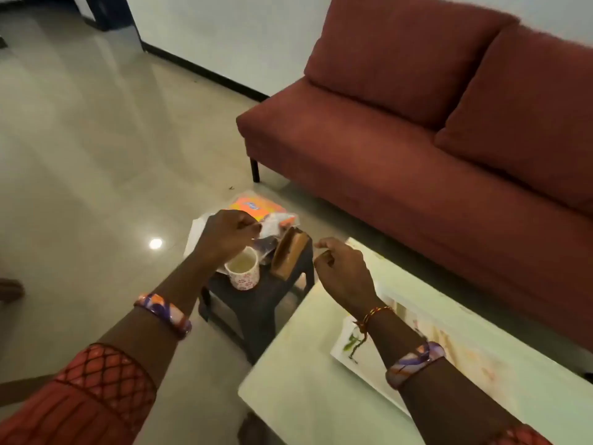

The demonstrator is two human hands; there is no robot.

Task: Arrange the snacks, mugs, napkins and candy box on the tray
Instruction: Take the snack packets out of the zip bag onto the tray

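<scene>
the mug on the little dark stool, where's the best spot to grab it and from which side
Probably round the body of the mug, coming from above and the near left, where the left hand is. It stands upright with its open mouth up, no handle shows in this view, and the brown box crowds its right side, so the near left wall is the free one.

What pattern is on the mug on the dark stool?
White ceramic mug with small pink floral prints, seen in the head view.

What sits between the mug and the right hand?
In the head view, a brown box stands tilted on the stool between the mug and right hand.
</scene>
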